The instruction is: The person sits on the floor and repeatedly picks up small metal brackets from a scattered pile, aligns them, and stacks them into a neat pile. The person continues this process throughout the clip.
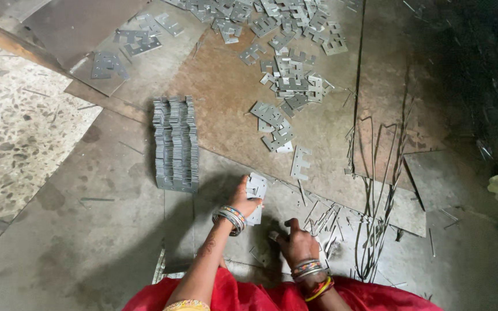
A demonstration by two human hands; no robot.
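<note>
- Left hand (242,201), bangles at the wrist, fingers clamped on a small bundle of flat metal plates (256,193), held on edge just above the floor.
- Right hand (296,242), also with bangles, resting low on the sheet metal floor (87,230); fingers curled together, a small bit of metal seemingly at the thumb, too small to tell for sure.
- Between and just right of both hands, a scatter of thin metal offcuts (327,222), short slivers lying crosswise.
- Farther right, long bent metal strips (376,190), running up and down across the floor, near the edge of a loose steel sheet.
- Just above the left hand, slightly left, a tidy stack of plates (175,144), set on edge in tight rows, apart from the held bundle.
- Above the right hand, one single notched plate (301,162) lying flat, alone.
- Beyond that, a loose heap of plates (286,80), piled anyhow, spreading toward the top edge of the view.
- At upper left, a few more plates (109,64) lying on a separate flat sheet, well apart from the hands.
- At far left, speckled stone floor (12,126), bare beside the metal sheets.
- At the bottom edge, red cloth (249,296) across the lap, under both forearms.
</note>
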